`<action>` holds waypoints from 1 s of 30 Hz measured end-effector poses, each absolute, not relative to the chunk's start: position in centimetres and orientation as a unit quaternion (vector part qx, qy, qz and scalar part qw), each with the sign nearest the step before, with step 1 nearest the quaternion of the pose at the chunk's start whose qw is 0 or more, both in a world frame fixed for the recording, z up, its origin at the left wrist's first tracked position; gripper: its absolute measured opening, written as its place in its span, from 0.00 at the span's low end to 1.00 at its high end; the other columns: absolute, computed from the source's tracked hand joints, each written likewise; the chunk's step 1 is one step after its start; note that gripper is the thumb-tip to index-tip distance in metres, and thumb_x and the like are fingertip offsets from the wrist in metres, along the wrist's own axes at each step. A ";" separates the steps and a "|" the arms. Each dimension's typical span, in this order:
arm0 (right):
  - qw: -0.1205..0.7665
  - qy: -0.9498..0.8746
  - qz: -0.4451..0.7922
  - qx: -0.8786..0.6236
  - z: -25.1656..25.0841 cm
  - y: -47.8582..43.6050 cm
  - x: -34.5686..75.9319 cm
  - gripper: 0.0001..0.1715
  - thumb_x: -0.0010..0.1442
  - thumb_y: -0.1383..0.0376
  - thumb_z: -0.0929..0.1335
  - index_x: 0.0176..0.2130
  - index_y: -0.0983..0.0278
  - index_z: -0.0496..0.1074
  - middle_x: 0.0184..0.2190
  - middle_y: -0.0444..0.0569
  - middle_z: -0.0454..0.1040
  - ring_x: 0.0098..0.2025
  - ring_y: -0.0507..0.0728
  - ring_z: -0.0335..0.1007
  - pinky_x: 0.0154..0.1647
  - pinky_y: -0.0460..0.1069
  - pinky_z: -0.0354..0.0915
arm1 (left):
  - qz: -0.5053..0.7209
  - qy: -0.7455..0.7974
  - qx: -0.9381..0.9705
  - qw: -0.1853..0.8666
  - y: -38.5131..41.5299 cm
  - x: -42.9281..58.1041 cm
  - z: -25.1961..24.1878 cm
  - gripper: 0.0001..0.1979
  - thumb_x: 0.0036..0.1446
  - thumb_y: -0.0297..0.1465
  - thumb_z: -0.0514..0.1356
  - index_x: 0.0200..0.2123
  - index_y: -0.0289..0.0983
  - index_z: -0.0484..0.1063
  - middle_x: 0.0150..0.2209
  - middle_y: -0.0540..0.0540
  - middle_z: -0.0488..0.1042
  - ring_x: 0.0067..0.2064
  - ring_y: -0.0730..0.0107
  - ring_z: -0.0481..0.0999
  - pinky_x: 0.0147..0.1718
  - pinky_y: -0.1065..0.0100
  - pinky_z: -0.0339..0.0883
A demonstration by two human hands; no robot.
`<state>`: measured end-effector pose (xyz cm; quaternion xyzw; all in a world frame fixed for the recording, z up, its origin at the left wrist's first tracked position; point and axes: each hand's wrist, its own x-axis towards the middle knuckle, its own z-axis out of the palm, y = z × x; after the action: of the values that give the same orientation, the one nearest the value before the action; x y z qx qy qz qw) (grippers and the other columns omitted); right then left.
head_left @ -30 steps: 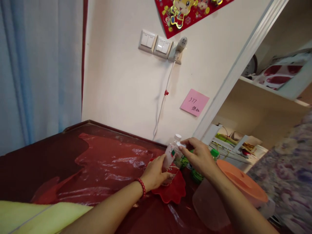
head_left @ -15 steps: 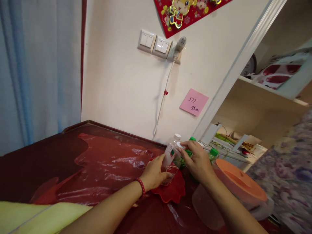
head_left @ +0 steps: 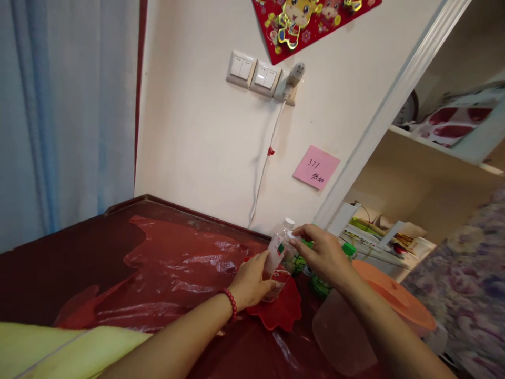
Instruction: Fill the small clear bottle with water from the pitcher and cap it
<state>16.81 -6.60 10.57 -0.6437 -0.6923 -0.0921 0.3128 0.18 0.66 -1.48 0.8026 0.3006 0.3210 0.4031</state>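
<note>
My left hand [head_left: 250, 282], with a red bead bracelet at the wrist, is wrapped round the lower body of a clear plastic bottle [head_left: 277, 258] with a red and green label. The bottle stands tilted on a red scalloped dish [head_left: 282, 311]. My right hand [head_left: 323, 253] is closed over the bottle's top, fingertips pinching its white cap [head_left: 292, 234]. A second clear bottle with a white cap [head_left: 289, 222] stands just behind. Green-capped bottles [head_left: 347, 248] show past my right hand.
A dark red table [head_left: 79, 268] carries a sheet of clear plastic film [head_left: 177, 268]. A translucent jug with an orange lid [head_left: 390, 302] sits under my right forearm. Yellow cloth [head_left: 51, 350] lies at the lower left. A wall with switches, a cable and a pink note stands behind; shelves are on the right.
Both hands stay on the bottle; my right hand has shifted slightly over the cap. The camera view has drifted a little.
</note>
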 end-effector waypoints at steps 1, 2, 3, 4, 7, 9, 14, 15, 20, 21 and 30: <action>0.309 -0.692 -0.093 -0.646 10.6 -6.6 16.8 0.13 0.60 0.54 0.67 0.37 0.61 0.75 0.34 0.49 0.77 0.37 0.60 0.73 0.39 0.53 0.64 | 0.320 0.301 0.803 0.403 0.7 0.2 -1.5 0.35 0.48 0.30 0.71 0.61 0.44 0.68 0.58 0.41 0.76 0.60 0.48 0.74 0.59 0.56 0.65; 0.304 -0.692 -0.094 -0.648 10.7 -6.6 16.8 0.13 0.60 0.54 0.67 0.37 0.61 0.75 0.33 0.49 0.77 0.36 0.60 0.72 0.38 0.52 0.64 | 0.320 0.302 0.803 0.403 0.7 0.2 -1.5 0.35 0.48 0.30 0.71 0.61 0.44 0.68 0.59 0.41 0.76 0.60 0.48 0.74 0.59 0.56 0.65; 0.299 -0.693 -0.094 -0.649 10.8 -6.6 16.8 0.13 0.60 0.55 0.68 0.37 0.61 0.75 0.33 0.49 0.76 0.36 0.60 0.71 0.37 0.52 0.63 | 0.319 0.302 0.803 0.403 0.7 0.2 -1.5 0.35 0.48 0.30 0.71 0.61 0.43 0.68 0.59 0.41 0.76 0.60 0.48 0.73 0.59 0.57 0.65; 0.295 -0.694 -0.093 -0.650 10.9 -6.5 16.8 0.13 0.60 0.55 0.68 0.38 0.61 0.76 0.33 0.49 0.75 0.36 0.60 0.71 0.38 0.52 0.63 | 0.317 0.303 0.803 0.403 0.7 0.2 -1.5 0.35 0.48 0.30 0.71 0.61 0.43 0.68 0.59 0.41 0.76 0.60 0.48 0.73 0.60 0.57 0.65; 0.267 -0.700 -0.090 -0.656 11.2 -6.6 16.9 0.19 0.62 0.54 0.68 0.47 0.59 0.79 0.37 0.50 0.75 0.40 0.60 0.72 0.41 0.53 0.63 | 0.318 0.303 0.805 0.398 0.7 0.2 -1.5 0.35 0.49 0.29 0.70 0.61 0.43 0.68 0.59 0.41 0.76 0.60 0.49 0.74 0.60 0.57 0.64; 0.229 -0.705 -0.091 -0.665 11.5 -6.6 16.9 0.21 0.65 0.53 0.66 0.53 0.57 0.79 0.40 0.50 0.74 0.42 0.60 0.72 0.44 0.53 0.64 | 0.321 0.300 0.806 0.395 0.7 0.2 -1.6 0.34 0.50 0.29 0.70 0.61 0.43 0.68 0.60 0.41 0.75 0.61 0.49 0.73 0.60 0.57 0.64; 0.161 -0.706 -0.098 -0.683 12.2 -6.1 16.8 0.16 0.68 0.58 0.65 0.46 0.60 0.79 0.38 0.51 0.76 0.39 0.59 0.73 0.40 0.51 0.63 | 0.323 0.301 0.808 0.391 0.6 0.1 -1.5 0.35 0.49 0.29 0.70 0.61 0.44 0.67 0.60 0.42 0.75 0.60 0.49 0.74 0.60 0.58 0.65; 0.156 -0.700 -0.099 -0.690 12.3 -5.9 16.7 0.16 0.68 0.55 0.66 0.42 0.61 0.79 0.35 0.51 0.76 0.35 0.59 0.72 0.36 0.51 0.62 | 0.321 0.301 0.809 0.389 0.6 0.1 -1.5 0.35 0.49 0.29 0.70 0.61 0.44 0.67 0.59 0.42 0.76 0.60 0.49 0.74 0.60 0.58 0.65; 0.138 -0.658 -0.113 -0.732 12.8 -5.6 16.8 0.30 0.65 0.40 0.64 0.35 0.60 0.77 0.26 0.52 0.75 0.28 0.63 0.71 0.27 0.52 0.55 | 0.319 0.301 0.813 0.383 0.6 0.1 -1.5 0.31 0.50 0.30 0.69 0.58 0.43 0.69 0.57 0.42 0.77 0.58 0.50 0.75 0.57 0.58 0.66; 0.139 -0.663 -0.106 -0.728 13.0 -5.7 16.9 0.29 0.66 0.40 0.64 0.38 0.60 0.78 0.30 0.53 0.77 0.31 0.64 0.73 0.29 0.52 0.58 | 0.320 0.300 0.813 0.383 0.6 0.1 -1.5 0.31 0.50 0.30 0.69 0.58 0.43 0.69 0.57 0.42 0.77 0.58 0.50 0.75 0.57 0.59 0.66; 0.133 -0.684 -0.083 -0.712 12.5 -5.3 16.7 0.18 0.66 0.52 0.66 0.38 0.63 0.77 0.33 0.51 0.77 0.34 0.60 0.73 0.33 0.52 0.62 | 0.311 0.304 0.812 0.388 0.6 0.1 -1.4 0.33 0.50 0.30 0.70 0.60 0.43 0.68 0.59 0.41 0.75 0.60 0.48 0.74 0.59 0.58 0.65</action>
<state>16.73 -5.27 12.48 -0.7122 -0.6842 -0.0829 0.1333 0.10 0.62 -1.40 0.8123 0.3043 0.3109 0.3885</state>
